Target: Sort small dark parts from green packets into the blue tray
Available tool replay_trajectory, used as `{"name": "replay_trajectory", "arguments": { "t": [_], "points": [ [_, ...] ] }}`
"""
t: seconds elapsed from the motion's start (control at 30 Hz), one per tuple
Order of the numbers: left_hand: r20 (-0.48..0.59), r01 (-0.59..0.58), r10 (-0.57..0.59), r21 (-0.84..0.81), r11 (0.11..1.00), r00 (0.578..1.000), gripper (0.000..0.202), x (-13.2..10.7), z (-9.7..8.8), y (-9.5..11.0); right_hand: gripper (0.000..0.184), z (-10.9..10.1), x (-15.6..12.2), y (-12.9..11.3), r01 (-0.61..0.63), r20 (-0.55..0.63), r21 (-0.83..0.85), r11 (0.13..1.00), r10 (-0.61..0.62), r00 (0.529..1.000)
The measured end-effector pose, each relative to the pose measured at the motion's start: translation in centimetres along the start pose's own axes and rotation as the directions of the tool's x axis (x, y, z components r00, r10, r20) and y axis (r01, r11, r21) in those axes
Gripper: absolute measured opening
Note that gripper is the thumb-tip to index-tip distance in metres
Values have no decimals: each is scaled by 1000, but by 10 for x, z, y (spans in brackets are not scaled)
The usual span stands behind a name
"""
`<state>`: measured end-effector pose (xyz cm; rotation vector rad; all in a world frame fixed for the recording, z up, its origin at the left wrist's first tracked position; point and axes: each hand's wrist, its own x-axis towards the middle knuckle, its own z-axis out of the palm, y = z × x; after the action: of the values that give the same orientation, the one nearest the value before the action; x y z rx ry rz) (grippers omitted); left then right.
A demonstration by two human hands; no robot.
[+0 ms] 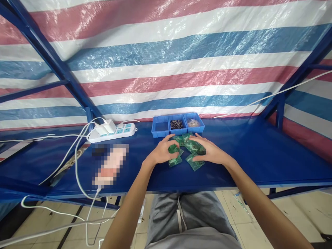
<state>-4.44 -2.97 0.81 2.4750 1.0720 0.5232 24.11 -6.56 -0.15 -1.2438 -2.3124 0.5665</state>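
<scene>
Small green see-through plastic bags lie in a loose heap on the blue table, several of them overlapping. From the left side, my left hand curls its fingers and thumb around a green bag. On the other side, my right hand is bent around more of the bags, its thumb low by a bag near the front and its fingers over the upper ones. Dark bits show inside some bags, too small to name.
Behind the bags stand three joined blue bins; the middle one holds small dark parts, the right one a clear bag. A white power strip with plugs and cables sits left. A blurred-out item lies before it.
</scene>
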Motion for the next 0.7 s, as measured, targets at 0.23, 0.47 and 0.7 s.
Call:
{"name": "replay_trajectory", "arguments": {
  "t": [0.23,0.47,0.7],
  "points": [
    [49,28,-30,39,999,998,40,-8,10,-4,63,17,7,-11,24,-2,-112,993,-24,1000],
    [-79,18,-9,106,994,997,33,-9,12,8,42,21,14,-14,111,-87,-194,975,-129,988],
    [-496,133,11,254,958,868,18,36,-21,-1,26,-6,69,19,108,-422,-204,973,-186,887]
  ]
}}
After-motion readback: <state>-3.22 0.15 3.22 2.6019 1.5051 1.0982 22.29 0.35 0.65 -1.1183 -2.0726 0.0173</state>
